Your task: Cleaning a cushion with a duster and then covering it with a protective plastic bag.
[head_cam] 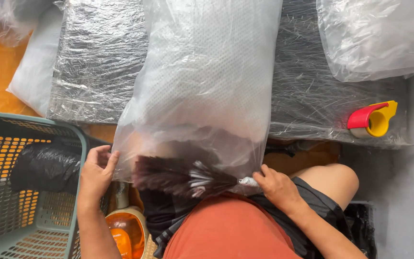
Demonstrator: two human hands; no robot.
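From the head camera, the person sits low and looks down at a big clear plastic bag [207, 81] with a white pillow inside it. The bag lies long-ways across a flat block wrapped in shiny plastic film [97, 62], so its open end hangs toward the person's lap, close enough to reach.

The left hand [96, 172] pinches the left corner of the bag's open end between thumb and fingers. This keeps that side of the mouth pulled out flat. The right hand [276, 184] is closed around the silver handle end of a dark feather duster [178, 177]. The feathery part lies just under the bag's edge, and it shows through the clear plastic.

A green plastic basket [5, 201] stands at the left, just beside the left arm, with a black bag [46, 168] stuffed in it. A red and yellow tape dispenser [372, 119] rests on the wrapped block at the right, well apart from both hands. More clear bags [374, 33] lie at the top right. An orange bottle [123, 230] sits near the person's knees.
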